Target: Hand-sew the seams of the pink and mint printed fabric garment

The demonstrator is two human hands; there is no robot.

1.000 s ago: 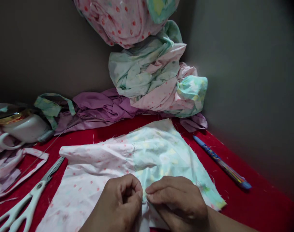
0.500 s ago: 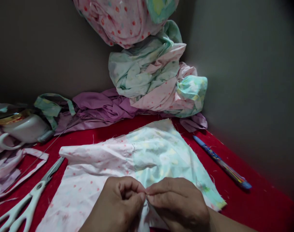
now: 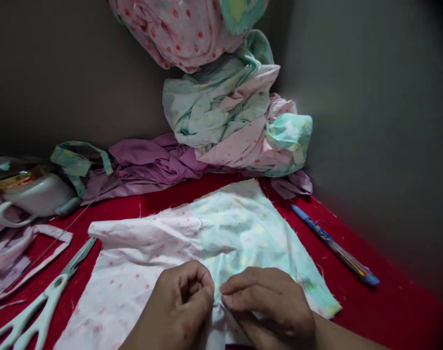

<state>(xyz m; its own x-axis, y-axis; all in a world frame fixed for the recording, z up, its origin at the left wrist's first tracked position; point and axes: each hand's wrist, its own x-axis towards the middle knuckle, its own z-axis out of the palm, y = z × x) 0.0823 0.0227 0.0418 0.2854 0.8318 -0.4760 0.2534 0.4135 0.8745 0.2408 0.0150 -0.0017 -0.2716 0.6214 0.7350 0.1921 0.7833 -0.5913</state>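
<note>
A patchwork cloth (image 3: 144, 272), pink with red dots on the left and mint green with pale flowers on the right, lies spread in front of me. My left hand (image 3: 185, 301) is closed, thumb and forefinger pinching a gathered fold near the cloth's front middle. Opposite it, my right hand (image 3: 268, 301) is closed too, its fingertips pressed together at the same fold. Whatever is between the right fingertips is too small to make out. A narrow gap separates the two hands. Dark stitches show on the seam behind them.
White-handled scissors (image 3: 49, 296) lie left of the cloth on the red surface (image 3: 352, 311). A blue pen-like packet (image 3: 334, 245) rests at right. Behind are bundled fabrics (image 3: 228, 112) and purple cloth (image 3: 151, 160). A white mug (image 3: 42, 194) stands at left beside fabric strips (image 3: 42, 233).
My left hand has shifted slightly up and left, so the fingertips that nearly met are now a little apart. My right hand is almost where it was.
</note>
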